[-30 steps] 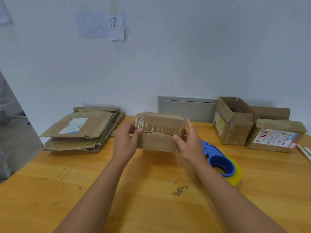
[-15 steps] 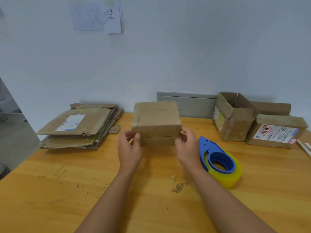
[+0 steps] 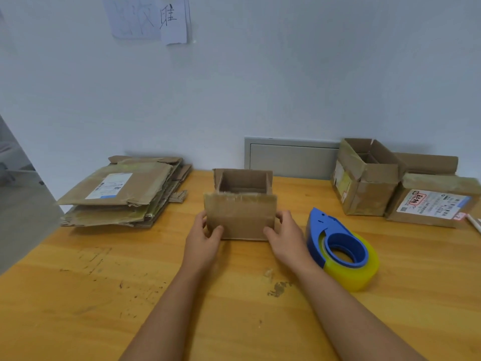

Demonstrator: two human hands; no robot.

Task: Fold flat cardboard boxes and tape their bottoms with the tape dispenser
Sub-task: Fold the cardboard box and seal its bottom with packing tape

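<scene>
- At the far left of the bench point(image 3: 78, 295), a stack of flat cardboard boxes point(image 3: 122, 191) lies against the wall, the top one bearing a white-and-blue label.
- High on the wall above, two sheets of paper point(image 3: 149, 18) hang with handwritten characters.
- On the near centre of the bench stands the small cardboard box point(image 3: 240, 217), mouth upward and open — its near flap rises toward the camera and the inside is visible behind it.
- The left hand point(image 3: 203, 241) grips the box's lower left corner, thumb on the front face and fingers curled round the side.
- The right hand point(image 3: 285, 239) grips the lower right corner in the same way, thumb in front, fingers behind the edge.
- Just beside the right hand lies the tape dispenser point(image 3: 335, 243), blue, on its side, with a yellow roll of tape point(image 3: 361, 272) on it — not touching the box.
- Behind, a grey panel point(image 3: 291, 158) is set in the wall.
- At the right, an open folded box point(image 3: 364, 178) stands touching a closed box with a shipping label point(image 3: 434, 201).
</scene>
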